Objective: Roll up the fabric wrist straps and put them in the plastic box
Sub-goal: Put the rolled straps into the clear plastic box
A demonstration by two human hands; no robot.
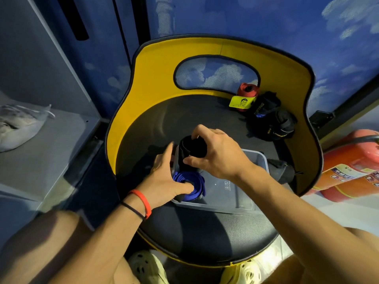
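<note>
A clear plastic box point(242, 193) sits on the black seat of a yellow-backed chair point(205, 111). Inside its left end lies a rolled blue strap point(196, 181). My right hand point(217, 154) grips a rolled black strap point(191, 152), held upright at the box's far left corner. My left hand point(164, 181) rests on the box's left rim, its thumb pressing on the blue roll's centre and its fingers beside the black roll. More black straps point(270, 121) and a red roll with a yellow tag point(246, 95) lie at the seat's back right.
A black strap point(283, 171) lies just right of the box. A red fire extinguisher point(352, 167) lies on the floor to the right. A grey shelf with a grey cloth bag point(18, 126) stands at the left. My knees and pale shoes are at the bottom.
</note>
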